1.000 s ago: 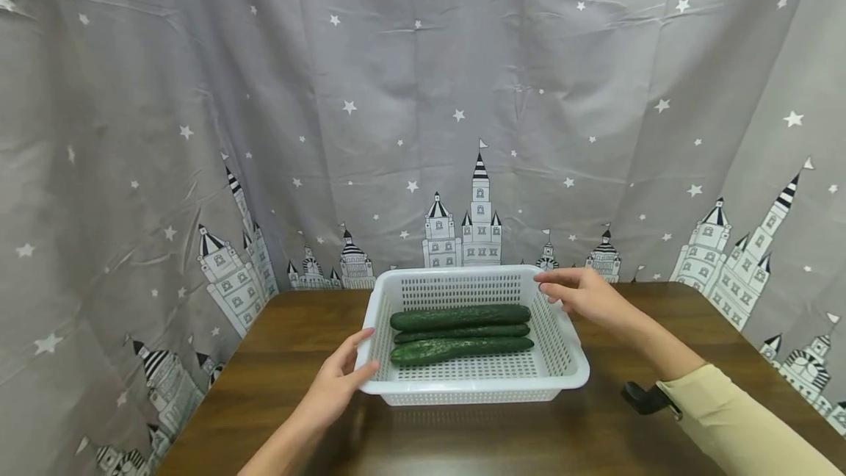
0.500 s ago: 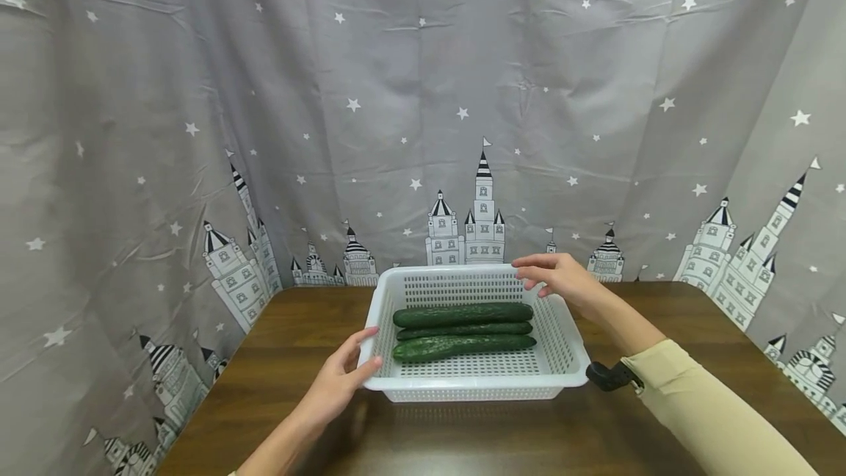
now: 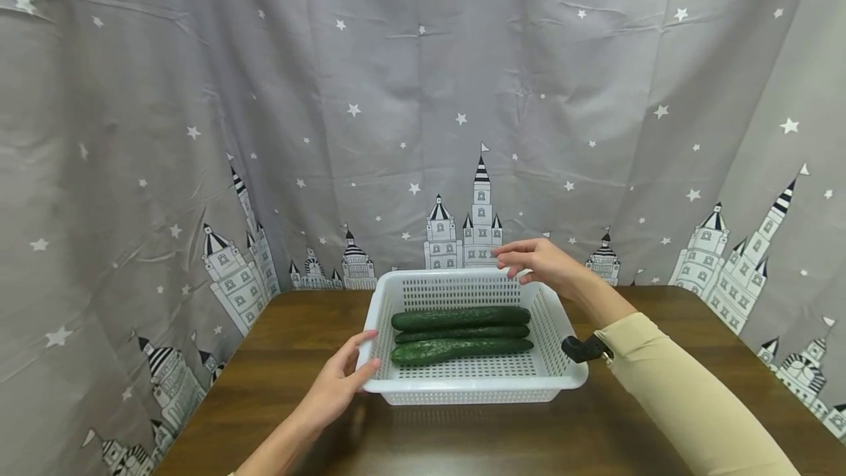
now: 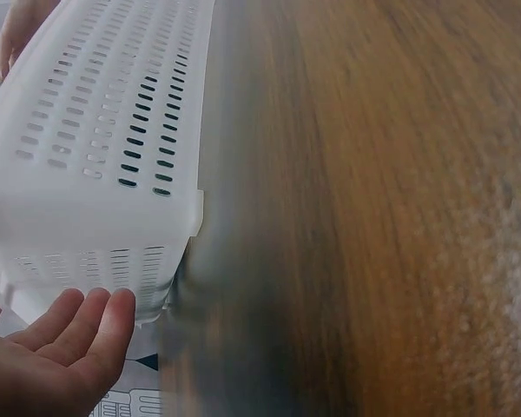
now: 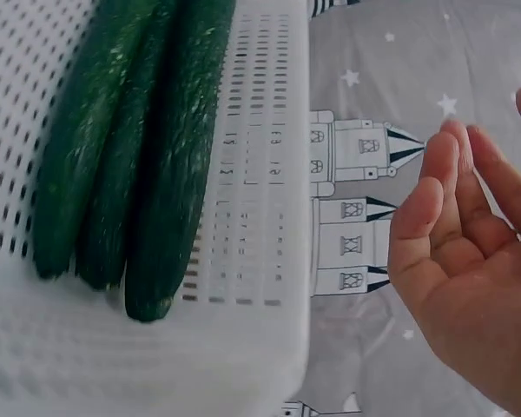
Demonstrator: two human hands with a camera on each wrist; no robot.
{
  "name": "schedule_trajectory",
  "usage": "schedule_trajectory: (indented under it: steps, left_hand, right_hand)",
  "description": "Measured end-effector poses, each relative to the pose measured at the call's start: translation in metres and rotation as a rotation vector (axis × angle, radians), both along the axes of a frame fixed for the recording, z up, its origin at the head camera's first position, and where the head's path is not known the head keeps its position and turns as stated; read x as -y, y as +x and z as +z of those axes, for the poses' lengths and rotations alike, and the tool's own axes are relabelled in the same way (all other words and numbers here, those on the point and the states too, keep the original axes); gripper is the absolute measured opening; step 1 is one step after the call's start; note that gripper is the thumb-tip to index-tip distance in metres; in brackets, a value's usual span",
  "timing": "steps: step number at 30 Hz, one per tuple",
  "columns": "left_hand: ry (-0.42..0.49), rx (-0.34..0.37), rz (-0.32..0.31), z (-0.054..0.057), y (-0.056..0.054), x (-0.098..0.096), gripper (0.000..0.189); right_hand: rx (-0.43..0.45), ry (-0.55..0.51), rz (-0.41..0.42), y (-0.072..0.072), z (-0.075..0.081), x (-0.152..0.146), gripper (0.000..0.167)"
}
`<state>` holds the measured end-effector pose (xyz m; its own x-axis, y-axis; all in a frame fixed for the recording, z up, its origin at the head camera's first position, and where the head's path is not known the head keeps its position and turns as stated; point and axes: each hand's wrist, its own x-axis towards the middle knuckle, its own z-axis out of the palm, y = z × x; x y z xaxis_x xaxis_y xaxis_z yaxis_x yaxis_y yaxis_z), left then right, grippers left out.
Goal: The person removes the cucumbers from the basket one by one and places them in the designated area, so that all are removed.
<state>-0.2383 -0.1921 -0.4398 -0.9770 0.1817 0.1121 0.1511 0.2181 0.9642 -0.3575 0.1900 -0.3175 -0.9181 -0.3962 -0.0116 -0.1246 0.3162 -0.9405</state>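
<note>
While the left hand [image 3: 335, 382] loosely holds the left end of a white basket [image 3: 476, 386], the right hand [image 3: 547, 264] hangs near the basket's far right corner with nothing in its grasp. The left thumb and one finger lie over the left rim, set apart from each other; in the left wrist view the other fingers are only slightly bent, their tips against the outside of the perforated end wall. The right hand is largely unclosed, its fingers gently bent and close together, and the right wrist view shows a gap between it and the far rim. The basket stands upright on a brown wood-grained table [image 3: 297, 336], its long sides running left to right. Inside, on the slotted bottom, three dark green cucumbers [image 3: 463, 350] lie side by side along the same direction, with the middle one partly hidden between the near and far ones. A pale yellow-green sleeve [image 3: 687, 391] covers the right forearm, and a black device [image 3: 581, 349] at its cuff overlaps the basket's right rim in the head view. Behind the table hangs a grey curtain [image 3: 396, 79] printed with white stars and castles.
</note>
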Motion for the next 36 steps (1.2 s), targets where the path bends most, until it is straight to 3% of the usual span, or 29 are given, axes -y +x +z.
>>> schedule_trajectory:
  steps: [9,15,26,36]
  left_hand:
    - [-0.021,-0.003,0.008,-0.001,0.0,-0.001,0.052]
    - [-0.034,0.0,0.018,-0.002,0.002,-0.001,0.052]
    - [-0.037,-0.017,0.01,0.005,-0.001,0.0,0.052]
    - [-0.053,-0.003,0.03,0.001,0.0,-0.002,0.051]
  right_hand:
    - [0.087,-0.111,0.005,-0.025,-0.02,0.019,0.045]
    - [0.128,-0.124,-0.006,-0.036,-0.038,0.029,0.045]
    - [0.157,-0.087,-0.046,-0.047,-0.067,0.035,0.044]
    - [0.155,0.001,-0.031,-0.05,-0.086,0.035,0.044]
